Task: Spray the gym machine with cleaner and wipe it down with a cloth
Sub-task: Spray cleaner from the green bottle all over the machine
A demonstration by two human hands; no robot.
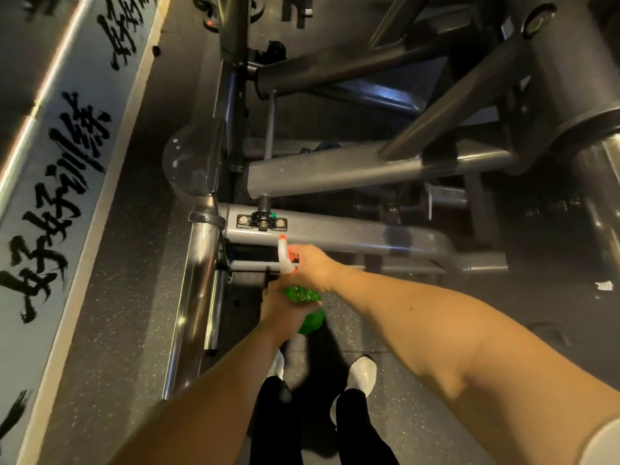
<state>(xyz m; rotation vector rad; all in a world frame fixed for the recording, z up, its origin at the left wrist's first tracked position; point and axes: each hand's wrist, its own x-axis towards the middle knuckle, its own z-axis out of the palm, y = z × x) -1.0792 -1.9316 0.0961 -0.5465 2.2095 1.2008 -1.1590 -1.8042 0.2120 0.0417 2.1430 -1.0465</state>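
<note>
A green spray bottle (pixel 307 305) with a white and orange trigger head (pixel 284 255) is held upright in the middle of the view. My right hand (pixel 310 268) grips the trigger head. My left hand (pixel 281 313) wraps around the green body from below. The nozzle points at the grey steel frame of the gym machine (pixel 352 234), close to its bolted bracket (pixel 261 221). No cloth is visible.
Chrome rails (pixel 198 273) run along the machine's left side. A wall strip with black brush lettering (pixel 63 182) lines the far left. More grey beams (pixel 369 169) and a large column (pixel 577 95) stand behind. My white shoes (pixel 360 372) are on the speckled floor.
</note>
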